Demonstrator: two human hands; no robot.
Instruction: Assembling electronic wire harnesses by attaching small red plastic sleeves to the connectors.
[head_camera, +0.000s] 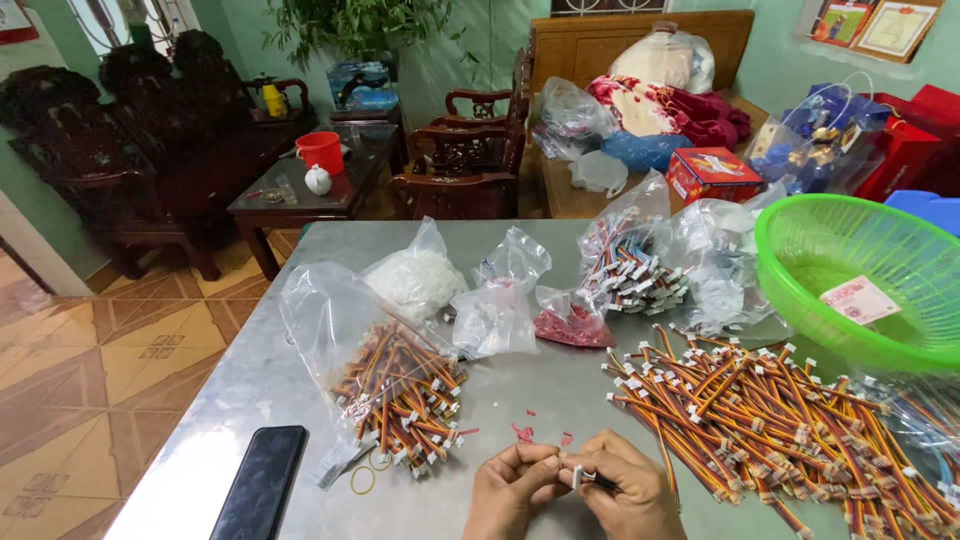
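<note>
Head view: left hand (512, 490) and right hand (628, 492), pressed together, pinch a small white connector (577, 476) on a dark wire above the metal table (250, 385). Loose cable pile (770, 415) lies right; bagged cables (395, 385) left.

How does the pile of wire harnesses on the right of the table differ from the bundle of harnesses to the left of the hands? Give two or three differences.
The loose pile of harnesses lies bare on the metal table, while the bagged bundle of harnesses sits in a clear plastic bag. The loose pile spreads wide and fans out; the bagged bundle is compact. The loose pile looks larger. Both are orange, red and dark striped wires with small white connectors.
</note>
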